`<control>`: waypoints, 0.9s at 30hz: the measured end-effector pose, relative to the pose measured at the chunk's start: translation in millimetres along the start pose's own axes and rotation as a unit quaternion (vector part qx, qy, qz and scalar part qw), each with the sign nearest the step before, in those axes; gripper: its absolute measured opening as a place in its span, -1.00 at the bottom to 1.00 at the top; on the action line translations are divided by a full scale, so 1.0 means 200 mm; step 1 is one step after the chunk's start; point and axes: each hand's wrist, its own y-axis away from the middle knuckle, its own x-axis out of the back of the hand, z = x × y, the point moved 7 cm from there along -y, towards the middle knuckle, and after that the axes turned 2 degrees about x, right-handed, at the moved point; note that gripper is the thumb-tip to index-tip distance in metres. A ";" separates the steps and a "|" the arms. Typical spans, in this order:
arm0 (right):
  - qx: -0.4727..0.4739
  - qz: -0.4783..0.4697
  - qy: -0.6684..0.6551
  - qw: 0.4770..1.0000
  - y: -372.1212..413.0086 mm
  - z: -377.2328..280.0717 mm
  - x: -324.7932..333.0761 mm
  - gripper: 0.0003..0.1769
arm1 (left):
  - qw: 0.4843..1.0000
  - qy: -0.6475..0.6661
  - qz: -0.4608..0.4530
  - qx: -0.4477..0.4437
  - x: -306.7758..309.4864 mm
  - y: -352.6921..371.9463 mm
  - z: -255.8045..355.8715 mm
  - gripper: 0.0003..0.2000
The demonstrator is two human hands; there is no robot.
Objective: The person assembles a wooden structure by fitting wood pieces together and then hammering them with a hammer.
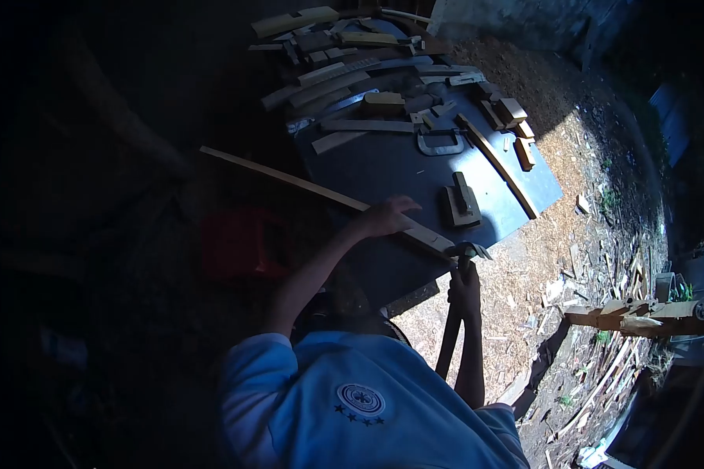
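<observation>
A long, narrow wooden strip (289, 180) lies slantwise over the near part of the dark table (344, 262), its far left end sticking out past the edge. My left hand (385, 216) rests on the strip, thumb and forefinger stretched out to the right. At the strip's right end is the head of a claw hammer (469, 251). My right hand (465, 288) is wrapped round the hammer's handle close to the head, and the dark handle runs down beside my forearm. A wooden block with a raised piece (462, 201) sits just beyond the strip.
Wood pieces (332, 86) and blocks (383, 103) crowd the table's far half, with a C-clamp (440, 143) and a long batten (497, 166) nearer. A red object (242, 244) stands left. Sawdust and scraps cover the ground; a wooden beam (641, 318) is at the right.
</observation>
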 end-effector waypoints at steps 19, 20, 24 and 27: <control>0.191 0.226 0.184 0.937 0.12 -0.75 -0.05 -0.56 | 0.894 -0.284 -0.266 0.224 0.70 0.76 -0.86 -0.78; 0.215 0.238 0.198 0.926 0.12 -0.81 -0.06 -0.56 | 0.891 -0.280 -0.267 0.236 0.72 0.76 -0.85 -0.78; 0.244 0.216 0.194 0.925 0.01 -0.76 -0.15 -0.54 | 0.886 -0.305 -0.262 0.229 0.73 0.76 -0.88 -0.79; 0.173 0.177 0.224 0.943 -0.11 -0.53 -0.16 -0.53 | 0.882 -0.309 -0.261 0.241 0.73 0.74 -0.90 -0.78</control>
